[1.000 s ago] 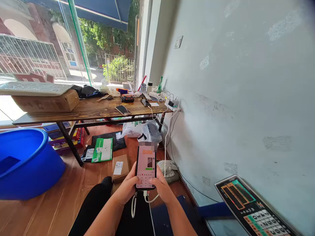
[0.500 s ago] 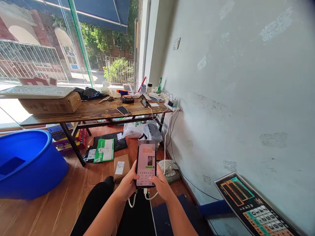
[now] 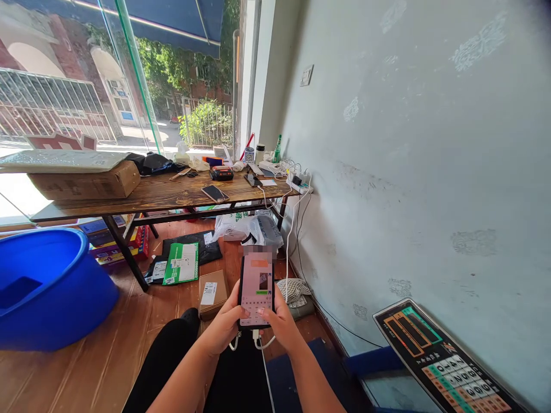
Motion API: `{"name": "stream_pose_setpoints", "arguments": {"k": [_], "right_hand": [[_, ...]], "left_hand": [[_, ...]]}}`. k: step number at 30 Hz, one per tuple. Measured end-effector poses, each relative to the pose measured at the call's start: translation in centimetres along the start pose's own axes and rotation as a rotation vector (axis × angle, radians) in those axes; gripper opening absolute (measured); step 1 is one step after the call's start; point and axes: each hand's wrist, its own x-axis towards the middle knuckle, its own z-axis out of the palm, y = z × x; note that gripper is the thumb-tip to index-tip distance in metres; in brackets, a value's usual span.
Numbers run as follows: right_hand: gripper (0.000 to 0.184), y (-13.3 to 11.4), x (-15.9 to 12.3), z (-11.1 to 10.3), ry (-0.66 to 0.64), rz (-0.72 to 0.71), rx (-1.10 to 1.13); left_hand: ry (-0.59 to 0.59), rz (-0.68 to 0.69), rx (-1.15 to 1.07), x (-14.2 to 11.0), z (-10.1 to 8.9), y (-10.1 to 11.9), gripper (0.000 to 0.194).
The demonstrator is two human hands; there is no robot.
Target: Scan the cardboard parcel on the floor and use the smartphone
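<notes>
A black-edged smartphone point(image 3: 257, 281) is held upright above my lap, its screen showing a chat and an on-screen keyboard. My left hand point(image 3: 226, 321) is closed round its left edge, the thumb over the keyboard's left side. Round the right edge wraps my right hand point(image 3: 282, 321), its thumb on or just over the keys. A white charging cable point(image 3: 257, 338) is plugged into the phone's lower end and loops below it. The fingers behind the phone are hidden.
Ahead stands a wooden table point(image 3: 172, 195) with a cardboard box point(image 3: 81, 182), another phone point(image 3: 214, 194) and chargers. Parcels, including a green-and-white envelope point(image 3: 183, 263) and a small carton point(image 3: 213, 293), lie on the floor. A blue tub point(image 3: 55, 304) is left, a scale panel point(image 3: 443, 355) right.
My left thumb has moved right, further over the keyboard. The phone stays in both hands, and the view has shifted slightly.
</notes>
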Motion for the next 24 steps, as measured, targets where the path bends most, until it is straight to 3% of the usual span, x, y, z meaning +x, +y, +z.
{"name": "stream_pose_setpoints", "arguments": {"k": [6,12,20,24], "right_hand": [[0.056,-0.15,-0.17,0.11,-0.021,0.051,-0.004],[0.055,-0.04,-0.25,0.16,-0.027,0.038,0.005],[0.048,0.21,-0.03,0.10,0.016,-0.013,0.006],[0.053,0.09,-0.09,0.29,0.012,-0.001,0.026]], "left_hand": [[0.060,0.017,0.061,0.32,0.11,0.02,0.084],[-0.061,0.017,-0.065,0.23,-0.50,-0.01,0.083],[-0.073,0.021,-0.119,0.22,-0.65,-0.07,0.082],[-0.047,0.026,-0.123,0.05,-0.22,0.00,0.082]]}}
